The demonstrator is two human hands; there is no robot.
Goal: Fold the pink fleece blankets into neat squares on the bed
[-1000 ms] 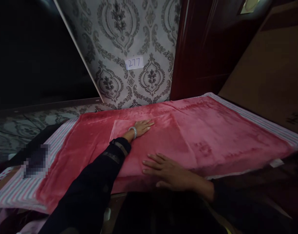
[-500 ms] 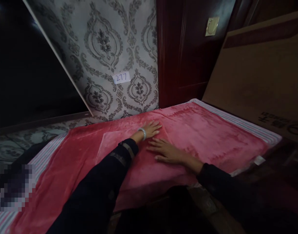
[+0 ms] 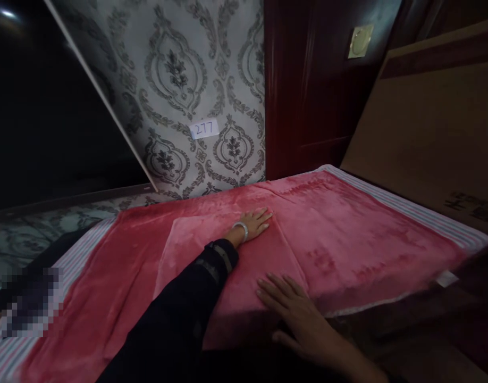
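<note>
A pinkish-red plush blanket [image 3: 347, 229] lies spread over a surface, with a folded rectangular piece of the same plush cloth [image 3: 188, 250] on its middle. My left hand [image 3: 255, 223], with a pale bangle at the wrist, rests flat on the far right part of the folded piece, fingers stretched out. Nearer to me, my right hand [image 3: 295, 314] lies over the folded piece's near right corner with its fingers spread. Neither hand grips anything. Under the blanket, a striped sheet [image 3: 419, 213] shows along the right and left ends.
A large cardboard box [image 3: 439, 122] stands behind the right end. A dark screen-like panel [image 3: 60, 106] leans at the left. Patterned wallpaper carries a paper label [image 3: 204, 128] reading 277. A dark red wood panel [image 3: 308, 96] holds a gold plate [image 3: 360, 41]. A white tag [image 3: 446, 279] hangs at the blanket's edge.
My right hand has moved toward me, away from the left hand, to the near edge of the folded piece. My left hand remains flat on the cloth. The view has shifted slightly.
</note>
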